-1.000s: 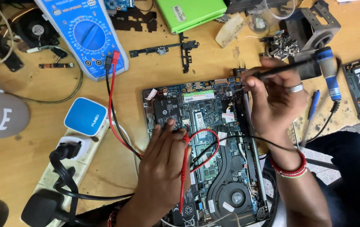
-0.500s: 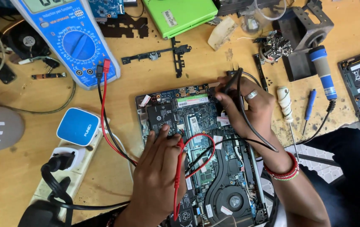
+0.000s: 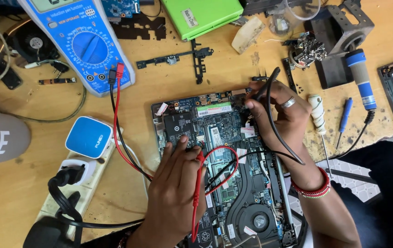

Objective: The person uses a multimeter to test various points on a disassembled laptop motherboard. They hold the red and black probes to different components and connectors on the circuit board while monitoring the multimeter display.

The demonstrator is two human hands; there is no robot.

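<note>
left hand grips red probe; tip hidden | right hand grips black probe

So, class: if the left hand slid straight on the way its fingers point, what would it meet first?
The left hand, holding the red probe, points up the picture; it would likely meet the black cover on the laptop board, depth uncertain.

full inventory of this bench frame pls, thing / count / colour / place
laptop board: 1, dark, centre, opened
multimeter: 1, blue, top left
red probe: 1, red, left hand
black probe: 1, black, right hand
green case: 1, green, top centre
soldering iron: 1, blue grip, right
blue plug adapter: 1, blue and white, left, on power strip
screwdriver: 1, white handle, right
left hand: on board
right hand: ring, red bangles
</note>
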